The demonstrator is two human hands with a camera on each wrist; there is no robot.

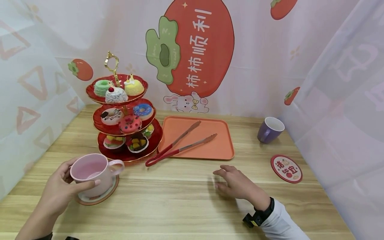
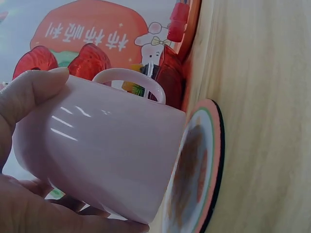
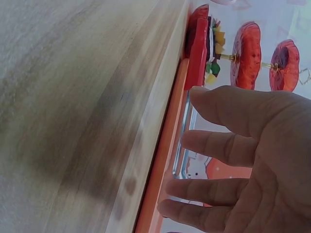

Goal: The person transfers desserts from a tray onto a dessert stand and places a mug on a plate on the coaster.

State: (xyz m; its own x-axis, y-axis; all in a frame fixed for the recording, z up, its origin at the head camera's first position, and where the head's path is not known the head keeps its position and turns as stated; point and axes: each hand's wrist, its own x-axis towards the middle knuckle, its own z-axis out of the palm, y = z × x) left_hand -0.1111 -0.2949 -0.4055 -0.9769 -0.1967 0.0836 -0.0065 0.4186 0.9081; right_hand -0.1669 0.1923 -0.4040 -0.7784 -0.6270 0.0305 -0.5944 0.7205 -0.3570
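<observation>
One pink mug (image 1: 91, 172), gripped round its body by your left hand (image 1: 57, 193), thumb on the near side and fingers curled behind; it sits tilted on a round coaster (image 1: 99, 197) near the front left corner of the tabletop (image 1: 180, 200), handle pointing right. In the left wrist view the mug's base meets the coaster at an angle.

One right hand (image 1: 238, 183), empty, fingers loosely spread and nearly straight, just above the tabletop at front centre, well apart from the mug. A dark band sits at its wrist.

One pair of red-handled tongs (image 1: 180, 146), lying half on the orange tray (image 1: 222, 151) and half on the wood, handle end toward you, between the two hands and farther back.

One three-tier red cake stand (image 1: 126, 115), just beside the tray's left edge and directly behind the mug, loaded with doughnuts, small cakes and fruit tarts.

One purple mug (image 1: 269, 130), near the right edge of the tabletop, toward the back.

One red round coaster (image 1: 286, 168), near the right edge, in front of the purple mug and apart from it.

One backdrop (image 1: 198, 50) with a large persimmon print, hanging behind the back edge.
</observation>
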